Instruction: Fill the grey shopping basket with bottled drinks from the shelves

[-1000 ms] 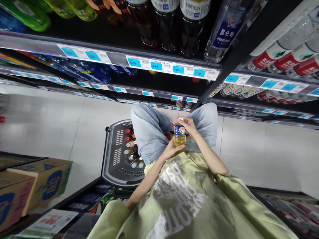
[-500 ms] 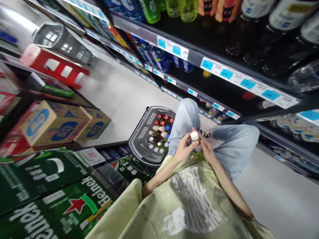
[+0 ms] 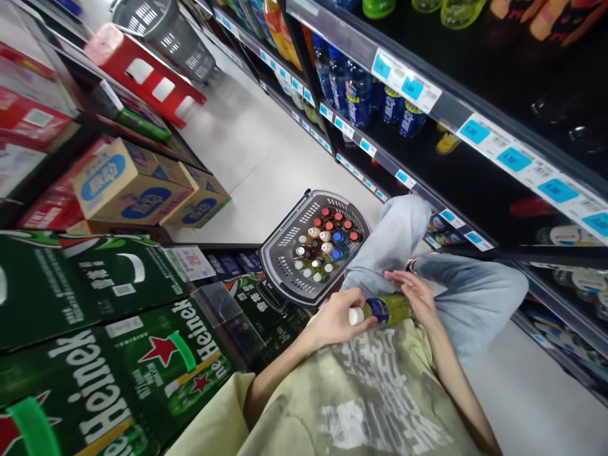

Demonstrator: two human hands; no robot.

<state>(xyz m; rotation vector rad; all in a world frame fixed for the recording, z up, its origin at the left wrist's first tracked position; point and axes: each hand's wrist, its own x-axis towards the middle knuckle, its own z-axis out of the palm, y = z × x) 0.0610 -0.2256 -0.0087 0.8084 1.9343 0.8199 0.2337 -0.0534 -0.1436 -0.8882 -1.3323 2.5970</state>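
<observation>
My left hand (image 3: 341, 316) is closed around the neck end of a drink bottle (image 3: 398, 308) with yellow-green liquid, a white cap and a dark blue label. The bottle lies nearly level across my lap, cap toward the left. At its base end is my right hand (image 3: 420, 299), fingers stretched out, near or touching the bottom; contact is hard to make out. Beside my left knee stands a grey shopping basket (image 3: 281, 283) filled with several upright bottles, their caps red, white and blue.
Drink shelves with price tags (image 3: 515, 158) run along the right, holding blue-labelled bottles (image 3: 358, 95). Green beer cartons (image 3: 137, 354) are stacked at the left, with brown cartons (image 3: 137, 183) beyond. A red basket (image 3: 147, 79) and another grey basket (image 3: 175, 38) stand farther down the aisle floor (image 3: 266, 152).
The bottle has turned from upright to lying sideways, cap leftward. My right hand has opened and moved to its base end. The view has shifted, so the basket appears farther right.
</observation>
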